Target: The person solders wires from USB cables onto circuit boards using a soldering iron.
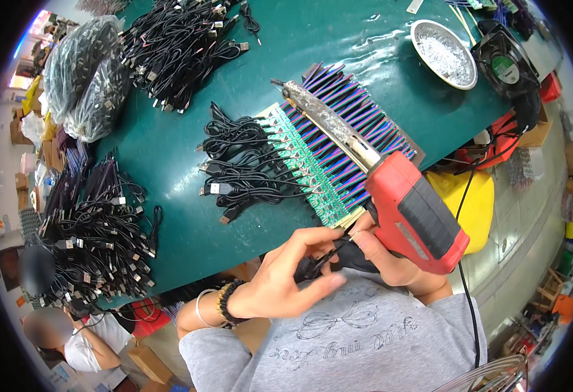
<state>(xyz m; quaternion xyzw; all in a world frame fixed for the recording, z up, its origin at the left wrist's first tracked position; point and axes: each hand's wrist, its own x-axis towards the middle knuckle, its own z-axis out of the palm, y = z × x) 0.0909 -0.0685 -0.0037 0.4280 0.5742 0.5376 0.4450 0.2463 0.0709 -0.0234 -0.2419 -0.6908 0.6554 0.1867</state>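
Note:
A bundled black cable [311,266] is in my left hand [286,271], whose fingers are closed around it near my shirt. My right hand [388,261] is closed under the red and black handle of a soldering gun [420,212]. Its thumb and fingertips meet the left fingers at the thin cable end. The gun's metal barrel slants up and left over a row of green circuit boards [309,170]. Black USB cables [247,160] run from the boards' left side, and multicoloured wires [365,124] fan out on the right.
On the green table [188,255] lie a large black cable pile [175,49] and another pile [97,228] at left. Plastic bags [87,78] sit far left. A metal bowl [444,54] and a fan [505,62] stand far right. A person [90,343] sits lower left.

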